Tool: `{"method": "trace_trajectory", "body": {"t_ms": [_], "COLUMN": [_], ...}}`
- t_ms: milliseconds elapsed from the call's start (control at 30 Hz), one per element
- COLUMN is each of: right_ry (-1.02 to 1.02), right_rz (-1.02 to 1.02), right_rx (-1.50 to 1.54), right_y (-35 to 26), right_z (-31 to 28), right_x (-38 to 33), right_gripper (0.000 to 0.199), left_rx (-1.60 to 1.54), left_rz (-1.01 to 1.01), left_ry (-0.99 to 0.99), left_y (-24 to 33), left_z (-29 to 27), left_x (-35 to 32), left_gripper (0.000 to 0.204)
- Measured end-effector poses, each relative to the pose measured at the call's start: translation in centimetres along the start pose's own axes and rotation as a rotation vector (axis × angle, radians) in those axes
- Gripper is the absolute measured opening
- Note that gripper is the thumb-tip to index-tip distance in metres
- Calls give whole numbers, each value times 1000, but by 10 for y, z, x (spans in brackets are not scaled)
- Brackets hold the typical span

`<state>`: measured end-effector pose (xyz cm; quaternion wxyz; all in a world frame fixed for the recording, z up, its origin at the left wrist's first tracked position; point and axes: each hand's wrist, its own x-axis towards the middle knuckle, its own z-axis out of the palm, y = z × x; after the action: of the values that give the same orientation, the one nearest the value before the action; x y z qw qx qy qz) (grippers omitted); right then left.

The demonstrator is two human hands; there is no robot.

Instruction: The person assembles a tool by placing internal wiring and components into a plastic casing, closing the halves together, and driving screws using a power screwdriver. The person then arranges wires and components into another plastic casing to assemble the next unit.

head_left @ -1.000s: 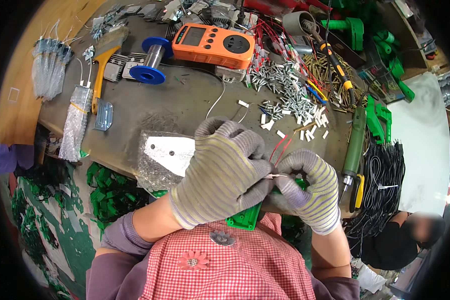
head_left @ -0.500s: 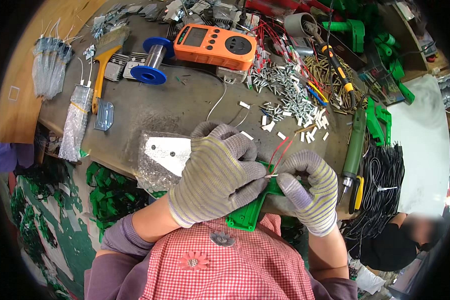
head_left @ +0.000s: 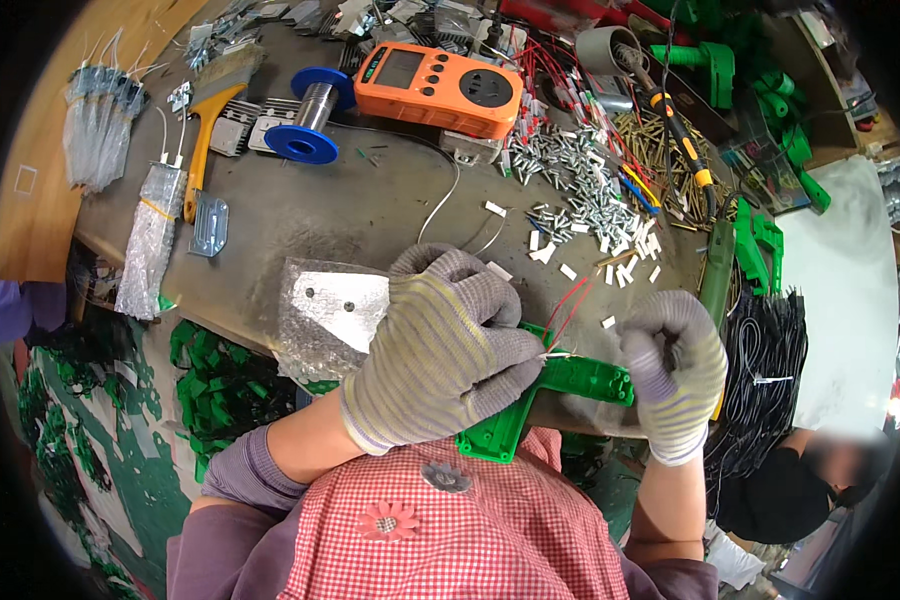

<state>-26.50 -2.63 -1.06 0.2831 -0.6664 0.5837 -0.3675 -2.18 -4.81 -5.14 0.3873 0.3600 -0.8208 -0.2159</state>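
Note:
My left hand (head_left: 450,350), in a striped knit glove, is closed, its thumb and forefinger pinching a thin white wire (head_left: 562,355) with a frayed end. Under that hand lies a green plastic housing (head_left: 588,381), shaped like a handle with a bend, partly hidden by the glove. Two red wires (head_left: 568,312) rise from the housing beside my fingertips. To the right, apart from the housing, my right hand (head_left: 678,375) is raised with curled fingers, slightly blurred. Whatever its fingertips may hold cannot be made out.
Left of my hands, a white plate (head_left: 335,308) lies on bubble wrap. Farther back are an orange meter (head_left: 438,88), a blue solder spool (head_left: 302,143), a brush (head_left: 202,140) and scattered screws (head_left: 570,175). A soldering iron (head_left: 682,140) and black cables (head_left: 765,370) are at right.
My right hand has moved right, away from the wire at my left fingertips, uncovering the right arm of the green housing. My left hand still pinches the wire in nearly the same place.

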Motion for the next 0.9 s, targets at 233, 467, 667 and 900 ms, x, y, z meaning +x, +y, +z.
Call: {"method": "trace_trajectory", "body": {"t_ms": [233, 467, 667, 900], "right_ry": [-310, -437, -551, -314], "right_rz": [-831, -79, 656, -673], "right_rx": [-557, -60, 420, -563], "right_y": [-14, -13, -28, -11], "right_z": [8, 13, -9, 10], "right_x": [28, 15, 20, 20], "right_gripper": [25, 13, 13, 15], "left_rx": [-78, 16, -25, 38], "left_rz": [-43, 31, 15, 11], "left_ry": [5, 19, 46, -4], "left_y": [0, 6, 3, 7], "left_z": [0, 5, 8, 1], "left_x": [2, 11, 4, 9], "left_gripper": [19, 18, 16, 17]}}
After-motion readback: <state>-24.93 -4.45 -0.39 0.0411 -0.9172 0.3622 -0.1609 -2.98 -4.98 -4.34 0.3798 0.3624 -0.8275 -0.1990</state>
